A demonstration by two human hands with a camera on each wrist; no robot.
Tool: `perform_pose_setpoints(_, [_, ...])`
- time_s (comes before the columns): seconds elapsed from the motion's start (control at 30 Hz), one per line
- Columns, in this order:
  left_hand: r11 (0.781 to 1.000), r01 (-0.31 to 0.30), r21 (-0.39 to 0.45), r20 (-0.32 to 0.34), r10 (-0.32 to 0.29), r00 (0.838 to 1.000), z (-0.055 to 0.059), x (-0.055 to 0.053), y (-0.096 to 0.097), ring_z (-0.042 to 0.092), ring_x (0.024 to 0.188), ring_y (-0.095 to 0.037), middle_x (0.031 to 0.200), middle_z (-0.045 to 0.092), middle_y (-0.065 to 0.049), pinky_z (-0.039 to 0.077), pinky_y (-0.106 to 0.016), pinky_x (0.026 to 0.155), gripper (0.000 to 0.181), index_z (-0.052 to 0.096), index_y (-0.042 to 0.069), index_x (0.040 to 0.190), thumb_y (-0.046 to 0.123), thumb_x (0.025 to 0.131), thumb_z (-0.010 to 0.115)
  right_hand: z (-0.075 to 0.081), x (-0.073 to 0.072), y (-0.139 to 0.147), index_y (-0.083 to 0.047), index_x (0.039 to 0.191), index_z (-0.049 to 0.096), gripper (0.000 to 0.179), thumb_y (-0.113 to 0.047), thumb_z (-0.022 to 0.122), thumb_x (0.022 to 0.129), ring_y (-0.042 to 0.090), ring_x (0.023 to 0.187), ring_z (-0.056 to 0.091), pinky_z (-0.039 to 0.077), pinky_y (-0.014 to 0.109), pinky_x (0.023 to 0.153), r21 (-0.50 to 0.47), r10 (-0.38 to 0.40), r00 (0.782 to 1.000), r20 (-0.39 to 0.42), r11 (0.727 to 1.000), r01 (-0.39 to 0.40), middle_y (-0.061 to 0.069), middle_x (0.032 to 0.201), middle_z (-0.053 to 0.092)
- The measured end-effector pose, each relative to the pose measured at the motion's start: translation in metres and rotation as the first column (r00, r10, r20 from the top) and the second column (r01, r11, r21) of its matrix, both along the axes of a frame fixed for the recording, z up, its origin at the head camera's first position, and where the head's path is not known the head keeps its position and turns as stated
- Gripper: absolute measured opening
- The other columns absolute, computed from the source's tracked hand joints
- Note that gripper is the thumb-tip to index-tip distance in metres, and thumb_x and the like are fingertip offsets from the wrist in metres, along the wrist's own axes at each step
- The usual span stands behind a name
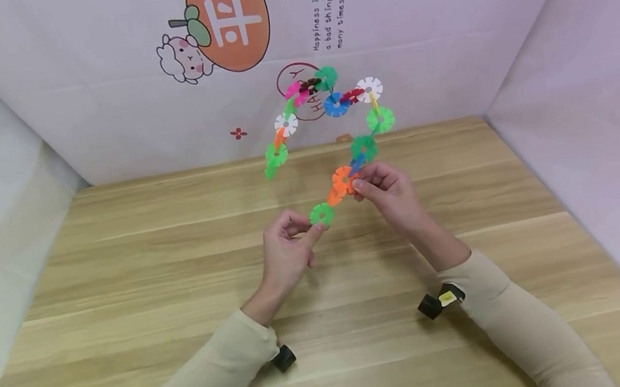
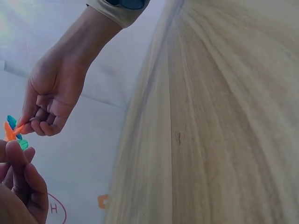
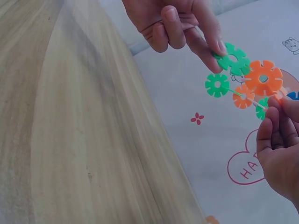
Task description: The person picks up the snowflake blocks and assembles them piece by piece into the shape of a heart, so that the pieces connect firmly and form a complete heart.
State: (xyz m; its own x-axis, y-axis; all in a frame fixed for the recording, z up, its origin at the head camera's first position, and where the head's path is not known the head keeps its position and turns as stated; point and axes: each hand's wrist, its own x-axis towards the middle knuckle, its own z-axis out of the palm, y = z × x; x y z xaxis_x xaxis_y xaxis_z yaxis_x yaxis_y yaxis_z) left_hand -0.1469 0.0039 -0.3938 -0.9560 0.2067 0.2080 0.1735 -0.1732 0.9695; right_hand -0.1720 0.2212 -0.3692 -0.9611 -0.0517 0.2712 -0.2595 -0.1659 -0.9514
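A chain of colourful notched plastic discs hangs in the air above the table, slotted edge to edge in an arch. At its near end, my left hand (image 1: 285,248) pinches a light green disc (image 1: 316,218) between thumb and fingers. My right hand (image 1: 396,197) pinches an orange disc (image 1: 339,178) a little further along. Another orange disc (image 1: 335,197), seen nearly edge-on, sits between these two. In the right wrist view the green disc (image 3: 238,64) overlaps the large orange disc (image 3: 252,77). Beyond my right hand the chain runs through a blue disc (image 1: 337,106) to a free green end (image 1: 271,170).
Below the hands lies a wood-grain table (image 1: 182,308). White cloth walls surround it, the back one (image 1: 411,22) printed with an orange fruit (image 1: 254,33), a lamb and lettering. Each sleeve carries a black wrist camera (image 1: 430,306).
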Motion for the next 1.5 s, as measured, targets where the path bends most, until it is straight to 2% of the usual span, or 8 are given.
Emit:
perform_pose_setpoints(0.17, [1.000, -0.012, 0.002, 0.009, 0.012, 1.000, -0.001, 0.000, 0.001, 0.045, 0.037, -0.013, 0.088, 0.074, -0.019, 0.041, -0.025, 0.037, 0.014, 0.060, -0.003, 0.090, 0.000, 0.090, 0.074, -0.002, 0.001, -0.002, 0.011, 0.097, 0.059, 0.013, -0.001, 0.064, 0.097, 0.015, 0.076, 0.063, 0.055, 0.026, 0.075, 0.049, 0.003, 1.000, -0.007, 0.999, -0.003, 0.004, 0.085, 0.068])
perform_pose_setpoints(0.4, [0.999, -0.038, -0.005, 0.021, 0.038, 0.999, 0.001, -0.001, 0.002, 0.046, 0.038, -0.012, 0.085, 0.074, -0.017, 0.040, -0.023, 0.038, 0.012, 0.061, -0.003, 0.088, -0.004, 0.089, 0.073, -0.002, 0.000, -0.001, 0.011, 0.096, 0.058, 0.015, -0.001, 0.066, 0.096, 0.017, 0.075, 0.061, 0.054, 0.024, 0.073, 0.063, 0.000, 1.000, -0.018, 0.998, 0.002, 0.004, 0.085, 0.067])
perform_pose_setpoints(0.7, [0.998, -0.054, 0.017, 0.067, 0.053, 0.996, 0.002, -0.004, 0.005, 0.042, 0.041, -0.008, 0.083, 0.074, -0.017, 0.033, -0.020, 0.038, 0.014, 0.060, -0.003, 0.086, -0.009, 0.087, 0.072, 0.000, -0.001, 0.001, 0.012, 0.098, 0.060, 0.016, -0.003, 0.067, 0.096, 0.020, 0.076, 0.060, 0.053, 0.025, 0.073, 0.162, 0.024, 1.000, -0.019, 0.987, -0.021, 0.004, 0.087, 0.069])
perform_pose_setpoints(0.9, [0.999, -0.026, 0.042, 0.048, 0.024, 0.999, 0.002, -0.008, 0.008, 0.041, 0.040, -0.009, 0.085, 0.074, -0.020, 0.032, -0.019, 0.039, 0.014, 0.058, -0.005, 0.087, -0.008, 0.088, 0.072, 0.000, -0.002, 0.002, 0.002, 0.097, 0.067, 0.004, 0.001, 0.063, 0.098, 0.017, 0.076, 0.060, 0.054, 0.025, 0.073, 0.112, -0.002, 1.000, -0.001, 0.994, 0.002, 0.003, 0.087, 0.069])
perform_pose_setpoints(1.07, [0.998, -0.006, 0.055, 0.066, 0.003, 0.998, 0.002, -0.011, 0.011, 0.040, 0.041, -0.009, 0.087, 0.074, -0.021, 0.032, -0.020, 0.040, 0.015, 0.057, -0.004, 0.089, -0.005, 0.090, 0.072, -0.003, -0.002, 0.002, -0.005, 0.097, 0.072, 0.010, 0.001, 0.063, 0.098, 0.015, 0.077, 0.064, 0.056, 0.026, 0.075, 0.046, 0.000, 1.000, 0.007, 0.999, -0.001, 0.003, 0.087, 0.071])
perform_pose_setpoints(1.13, [0.999, -0.014, 0.051, 0.084, 0.009, 0.996, 0.002, -0.011, 0.012, 0.040, 0.041, -0.009, 0.088, 0.074, -0.019, 0.032, -0.020, 0.040, 0.014, 0.058, -0.001, 0.089, -0.004, 0.091, 0.071, -0.005, 0.000, 0.001, 0.001, 0.101, 0.071, 0.007, -0.001, 0.065, 0.097, 0.016, 0.078, 0.066, 0.057, 0.028, 0.076, 0.074, 0.001, 1.000, 0.022, 0.997, -0.003, 0.004, 0.089, 0.073])
perform_pose_setpoints(1.3, [0.998, -0.024, 0.062, 0.110, 0.017, 0.994, 0.000, -0.013, 0.012, 0.040, 0.041, -0.009, 0.088, 0.075, -0.015, 0.031, -0.020, 0.040, 0.014, 0.058, 0.002, 0.089, -0.004, 0.091, 0.071, -0.012, 0.006, -0.006, 0.010, 0.108, 0.067, 0.020, -0.004, 0.071, 0.094, 0.016, 0.082, 0.066, 0.056, 0.028, 0.077, 0.190, 0.032, 0.997, 0.076, 0.981, -0.046, 0.003, 0.094, 0.073])
perform_pose_setpoints(1.5, [0.994, -0.033, 0.108, 0.115, 0.021, 0.993, -0.004, -0.012, 0.016, 0.041, 0.041, -0.008, 0.087, 0.075, -0.015, 0.032, -0.019, 0.040, 0.016, 0.058, 0.002, 0.088, -0.006, 0.089, 0.072, -0.014, 0.009, -0.016, 0.011, 0.103, 0.067, 0.014, 0.002, 0.070, 0.092, 0.013, 0.077, 0.061, 0.052, 0.022, 0.069, 0.238, 0.027, 0.997, 0.069, 0.970, -0.042, 0.004, 0.088, 0.070])
